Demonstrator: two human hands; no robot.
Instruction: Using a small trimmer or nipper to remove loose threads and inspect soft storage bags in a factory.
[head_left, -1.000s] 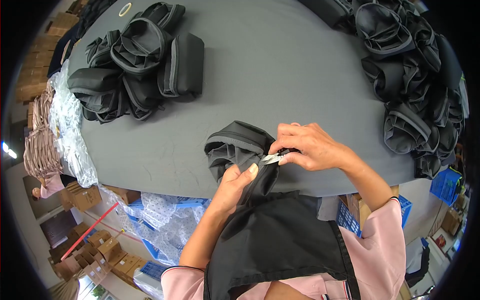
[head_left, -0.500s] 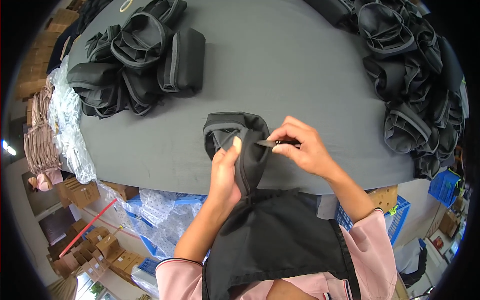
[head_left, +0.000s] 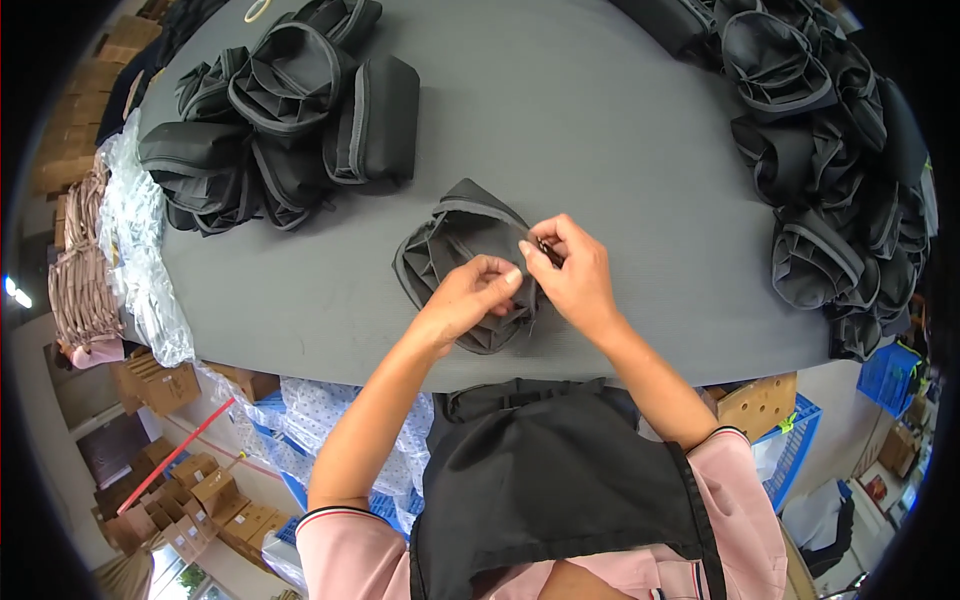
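Note:
An unzipped black pouch [head_left: 435, 250] with inner dividers and grey edging lies on the table before me, its opening facing up. My left hand [head_left: 470, 300] is over the pouch's near right side, thumb and fingers pinched together. What the pinch holds, if anything, is too small to make out. At the pouch's right rim, my right hand [head_left: 575, 270] is closed around a small black-handled blade [head_left: 546, 252]. Most of this tool is hidden by the fingers, and its metal tip does not show clearly.
Similar black pouches [head_left: 370, 120] are piled on the grey table [head_left: 560, 120] at the far left, with another heap [head_left: 815, 265] along the right. Clear plastic bags [head_left: 150, 260] hang over the left edge. Blue crates [head_left: 795, 450] stand below the near edge.
The pouch has been laid down on the table and turned, its opening now wider. My left hand has let go of its side and moved right, close to my right hand, which has shifted slightly left.

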